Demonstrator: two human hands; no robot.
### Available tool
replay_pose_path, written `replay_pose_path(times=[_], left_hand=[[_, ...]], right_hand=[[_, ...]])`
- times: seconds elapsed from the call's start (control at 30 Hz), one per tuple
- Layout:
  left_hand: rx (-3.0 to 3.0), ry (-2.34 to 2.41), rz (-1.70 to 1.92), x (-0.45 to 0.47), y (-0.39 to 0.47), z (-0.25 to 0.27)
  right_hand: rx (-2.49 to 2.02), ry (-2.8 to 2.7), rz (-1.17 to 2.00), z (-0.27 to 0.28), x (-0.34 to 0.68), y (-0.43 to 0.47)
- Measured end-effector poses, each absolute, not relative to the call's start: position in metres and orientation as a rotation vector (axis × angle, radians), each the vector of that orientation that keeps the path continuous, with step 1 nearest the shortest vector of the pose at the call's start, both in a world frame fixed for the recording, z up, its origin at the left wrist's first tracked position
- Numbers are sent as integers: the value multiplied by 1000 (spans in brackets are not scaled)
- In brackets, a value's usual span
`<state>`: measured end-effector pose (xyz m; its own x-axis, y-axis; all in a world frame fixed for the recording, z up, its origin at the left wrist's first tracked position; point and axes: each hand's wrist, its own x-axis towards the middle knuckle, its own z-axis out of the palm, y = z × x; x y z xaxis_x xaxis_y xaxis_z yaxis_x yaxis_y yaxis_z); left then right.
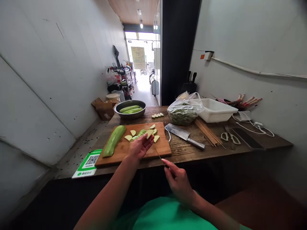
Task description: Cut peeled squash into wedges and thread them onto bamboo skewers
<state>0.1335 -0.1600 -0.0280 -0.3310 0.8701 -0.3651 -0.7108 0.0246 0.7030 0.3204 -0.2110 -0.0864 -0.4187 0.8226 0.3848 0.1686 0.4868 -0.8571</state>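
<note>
My left hand is above the wooden cutting board, fingers closed around a pale half-round zucchini slice. In my right hand a thin wooden skewer is pinched near its lower end, its other end pointing up toward the left hand. Whether the tip touches the slice cannot be made out. Loose slices and a row of cut slices lie on the board around the left hand. A large piece of zucchini rests along the board's left side.
A cleaver lies right of the board, beside a bundle of skewers and scissors. Behind stand a metal bowl of zucchini, a plastic bag of greens and a white tub. A QR-code card sits at front left.
</note>
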Motion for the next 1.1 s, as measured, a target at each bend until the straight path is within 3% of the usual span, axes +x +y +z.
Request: replay_pose_path(times=[0.67, 1.1], left_hand=[[194, 1082, 1622, 128, -140, -57], [234, 1076, 1576, 134, -148, -55]], right_hand=[[-850, -1897, 1155, -93, 324, -168], [-859, -1932, 1107, -92, 331, -174]])
